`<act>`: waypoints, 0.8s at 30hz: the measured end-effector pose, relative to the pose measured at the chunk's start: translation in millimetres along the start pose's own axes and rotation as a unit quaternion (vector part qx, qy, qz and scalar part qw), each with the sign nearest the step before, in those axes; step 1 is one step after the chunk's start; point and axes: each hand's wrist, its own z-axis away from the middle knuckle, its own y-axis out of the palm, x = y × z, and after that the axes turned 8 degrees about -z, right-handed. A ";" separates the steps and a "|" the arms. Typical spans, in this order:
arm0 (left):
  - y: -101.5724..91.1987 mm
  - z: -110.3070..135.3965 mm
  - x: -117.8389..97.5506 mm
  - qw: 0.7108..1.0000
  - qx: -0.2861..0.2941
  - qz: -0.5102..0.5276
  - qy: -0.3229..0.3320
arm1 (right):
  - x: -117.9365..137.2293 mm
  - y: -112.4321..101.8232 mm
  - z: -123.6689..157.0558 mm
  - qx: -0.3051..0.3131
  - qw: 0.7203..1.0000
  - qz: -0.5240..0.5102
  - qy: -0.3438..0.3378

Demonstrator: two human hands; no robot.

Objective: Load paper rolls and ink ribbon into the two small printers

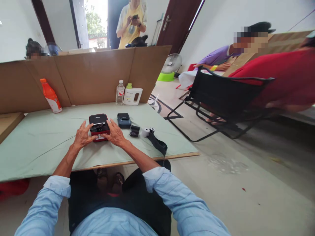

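A small black and red box-shaped device point(98, 125) sits on the pale green table top point(39, 144). My left hand point(82, 135) rests against its left side, fingers spread and curved onto it. My right hand point(114, 132) presses its right side the same way. Both hands grip the device between them. To its right lie a dark blue-grey device point(123, 120), a small black part point(134, 130), two white paper rolls point(147, 131) and a black strap point(158, 144) that runs to the table's front edge.
An orange bottle point(51, 96), a clear water bottle point(120, 92) and a white jug point(133, 95) stand before a cardboard screen point(93, 73). A black folding chair point(221, 98), a fan point(171, 64) and other people are at the right and behind.
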 end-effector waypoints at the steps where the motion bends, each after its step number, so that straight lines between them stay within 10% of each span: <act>1: 2.6 1.5 -1.6 1.000 0.007 0.022 -0.006 | 0.5 0.7 2.8 0.002 0.999 -0.031 0.020; 10: 17.5 8.0 -2.0 0.981 0.004 0.196 0.000 | 9.0 4.6 9.8 0.030 0.983 -0.175 0.041; 19: -44.3 13.3 82.3 0.984 -0.040 0.165 -0.052 | 69.1 64.5 -49.9 0.084 0.973 -0.214 -0.035; 24: -47.5 26.1 113.5 0.987 -0.031 0.130 -0.093 | 88.0 92.7 -60.3 0.112 0.975 -0.187 -0.050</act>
